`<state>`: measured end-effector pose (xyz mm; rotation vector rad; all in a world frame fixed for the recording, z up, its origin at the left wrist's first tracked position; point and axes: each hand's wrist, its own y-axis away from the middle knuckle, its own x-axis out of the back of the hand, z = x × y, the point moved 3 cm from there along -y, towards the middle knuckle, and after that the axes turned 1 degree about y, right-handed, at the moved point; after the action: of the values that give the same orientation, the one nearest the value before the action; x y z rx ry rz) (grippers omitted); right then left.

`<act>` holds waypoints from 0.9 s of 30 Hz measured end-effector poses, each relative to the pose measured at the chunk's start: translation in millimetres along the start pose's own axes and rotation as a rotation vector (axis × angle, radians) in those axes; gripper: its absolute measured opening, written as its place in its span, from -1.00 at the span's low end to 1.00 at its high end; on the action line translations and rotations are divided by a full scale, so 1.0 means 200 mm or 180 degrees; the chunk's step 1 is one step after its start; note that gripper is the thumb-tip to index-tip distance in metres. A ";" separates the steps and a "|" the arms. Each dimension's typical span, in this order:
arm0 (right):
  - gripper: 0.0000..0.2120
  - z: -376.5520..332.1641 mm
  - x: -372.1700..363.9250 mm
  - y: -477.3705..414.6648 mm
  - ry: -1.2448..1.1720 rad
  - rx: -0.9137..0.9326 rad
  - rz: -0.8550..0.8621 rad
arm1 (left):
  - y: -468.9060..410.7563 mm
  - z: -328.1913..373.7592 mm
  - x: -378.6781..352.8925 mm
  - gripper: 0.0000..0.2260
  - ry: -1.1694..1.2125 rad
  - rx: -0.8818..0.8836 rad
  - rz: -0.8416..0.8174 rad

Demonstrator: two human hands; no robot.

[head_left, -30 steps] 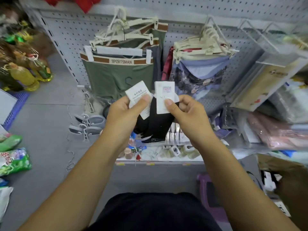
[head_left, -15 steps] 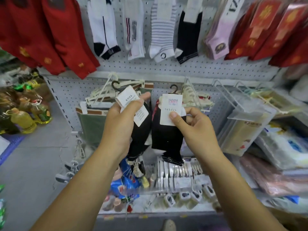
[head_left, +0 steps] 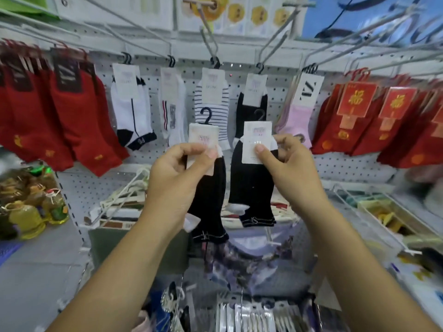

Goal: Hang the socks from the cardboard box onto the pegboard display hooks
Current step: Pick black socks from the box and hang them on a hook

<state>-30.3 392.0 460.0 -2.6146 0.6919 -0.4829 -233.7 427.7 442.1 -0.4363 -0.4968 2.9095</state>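
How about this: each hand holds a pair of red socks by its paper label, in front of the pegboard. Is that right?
Not quite: the held socks are black, not red. In the head view the left hand pinches one black pair by its paper label and the right hand the other black pair, in front of the pegboard.

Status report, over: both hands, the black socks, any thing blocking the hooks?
Left grip pinches left black pair by its card; right grip pinches right black pair. Neither hung yet. Hanging black pair occupies hook ahead; wire looks clear.
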 end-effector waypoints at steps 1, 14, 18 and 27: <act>-0.78 0.01 0.02 -0.06 0.0036 0.0043 0.0064 | -0.03 0.00 -0.02 -0.92 -0.0144 -0.0069 0.0054; -0.78 -0.06 0.02 -0.70 0.0012 0.0252 0.0309 | -0.27 0.03 -0.17 -0.81 -0.0542 -0.0658 0.0322; -0.79 -0.04 -0.01 -0.80 0.0137 0.0420 0.0303 | -0.33 0.01 -0.19 -0.80 -0.0711 -0.0723 0.0356; -0.72 0.06 0.01 -0.79 0.0474 0.0459 0.0053 | -0.44 -0.01 -0.28 -0.82 -0.0928 -0.0741 0.0285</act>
<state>38.2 521.5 520.7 -2.4546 0.6975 -0.7013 -171.3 499.1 484.0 -0.0592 -0.8844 3.0281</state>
